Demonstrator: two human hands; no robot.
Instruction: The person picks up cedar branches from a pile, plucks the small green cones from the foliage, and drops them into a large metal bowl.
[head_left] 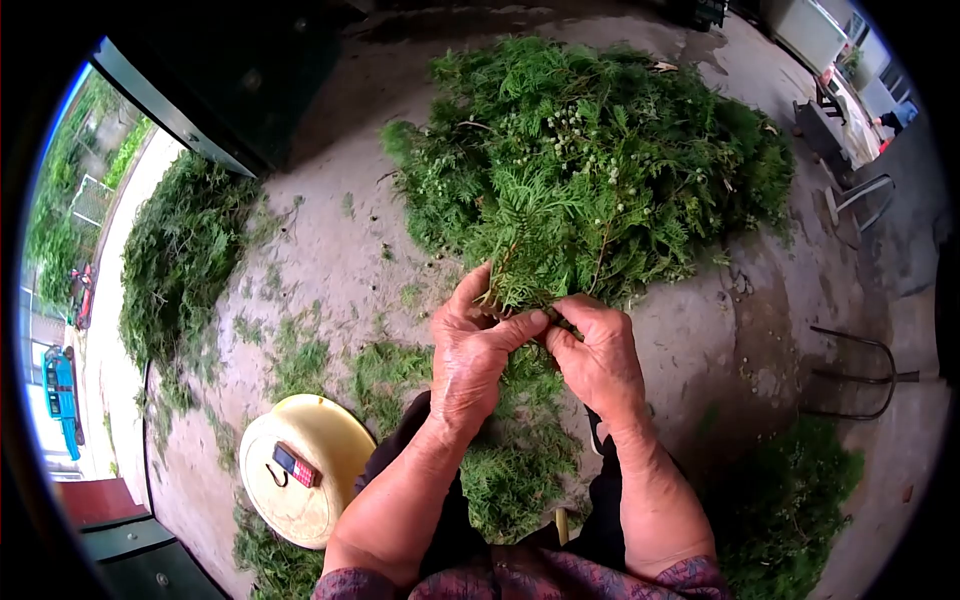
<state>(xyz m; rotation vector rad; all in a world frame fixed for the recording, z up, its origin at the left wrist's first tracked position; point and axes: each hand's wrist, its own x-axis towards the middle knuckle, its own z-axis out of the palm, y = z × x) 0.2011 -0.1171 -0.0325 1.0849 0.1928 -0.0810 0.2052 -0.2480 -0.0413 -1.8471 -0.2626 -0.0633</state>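
My left hand (476,350) and my right hand (598,352) meet at the middle of the view, thumbs nearly touching. Between them they pinch the stem end of a green leafy sprig (525,250), whose fronds point up and away from me. Just beyond it lies a large pile of cut evergreen branches (600,150) dotted with pale round cones. The fingertips partly hide the stem.
A yellow upturned basin (330,440) at lower left bears a red phone (297,466). Other branch piles lie at left (185,250) and lower right (800,490). A metal fork (860,378) is at right. Loose sprigs litter the concrete floor.
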